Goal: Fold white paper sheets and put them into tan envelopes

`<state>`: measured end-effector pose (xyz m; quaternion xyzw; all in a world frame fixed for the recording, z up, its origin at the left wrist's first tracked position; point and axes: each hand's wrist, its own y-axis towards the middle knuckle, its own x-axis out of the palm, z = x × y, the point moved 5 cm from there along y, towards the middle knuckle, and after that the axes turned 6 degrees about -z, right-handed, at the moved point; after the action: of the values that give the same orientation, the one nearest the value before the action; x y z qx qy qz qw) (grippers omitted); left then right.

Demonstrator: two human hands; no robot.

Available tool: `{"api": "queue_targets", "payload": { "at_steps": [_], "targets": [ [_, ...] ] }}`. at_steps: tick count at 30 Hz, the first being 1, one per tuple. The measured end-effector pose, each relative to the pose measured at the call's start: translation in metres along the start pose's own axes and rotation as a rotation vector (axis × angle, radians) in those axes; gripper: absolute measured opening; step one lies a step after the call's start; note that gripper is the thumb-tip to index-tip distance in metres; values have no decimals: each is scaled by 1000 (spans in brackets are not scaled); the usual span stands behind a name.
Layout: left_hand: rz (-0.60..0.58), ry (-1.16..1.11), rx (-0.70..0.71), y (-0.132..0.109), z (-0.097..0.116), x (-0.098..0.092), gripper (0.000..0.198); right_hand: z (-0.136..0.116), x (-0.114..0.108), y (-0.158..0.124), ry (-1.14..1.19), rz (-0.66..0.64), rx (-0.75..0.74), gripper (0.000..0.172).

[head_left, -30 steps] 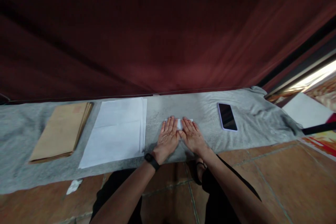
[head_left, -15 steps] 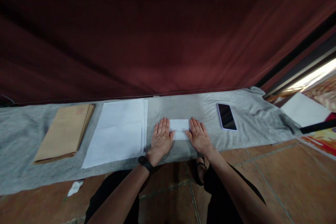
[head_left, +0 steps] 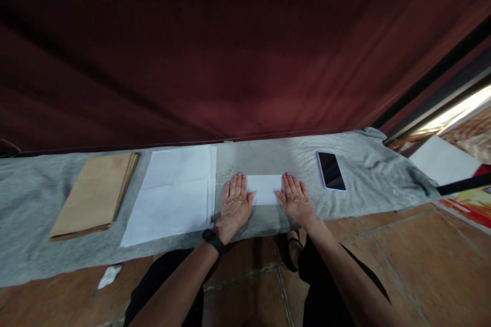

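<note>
A small folded sheet of white paper lies flat on the grey cloth, between my two hands. My left hand rests palm down over its left end, fingers stretched out and thumb on the paper. On the right end, my right hand presses flat as well, fingers extended forward and thumb pointing inward. The ends of the paper under both palms are hidden. Left of my left hand is a stack of larger white sheets.
Brown paper envelopes lie piled at the left. A phone rests on the grey cloth to the right. Behind hangs a dark red curtain. A white scrap is on the tiled floor.
My right hand has slid a little to the right, baring more of the folded paper. My left hand stays nearly in place.
</note>
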<state>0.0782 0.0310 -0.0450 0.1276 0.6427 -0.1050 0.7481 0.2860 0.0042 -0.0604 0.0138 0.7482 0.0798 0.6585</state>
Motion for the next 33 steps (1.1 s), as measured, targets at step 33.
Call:
{"api": "queue_targets", "payload": {
  "at_steps": [33],
  "targets": [
    [66,-308,3,-2,-8,-14,55,-36,-9,-2,97,-59,-267,72]
  ]
}}
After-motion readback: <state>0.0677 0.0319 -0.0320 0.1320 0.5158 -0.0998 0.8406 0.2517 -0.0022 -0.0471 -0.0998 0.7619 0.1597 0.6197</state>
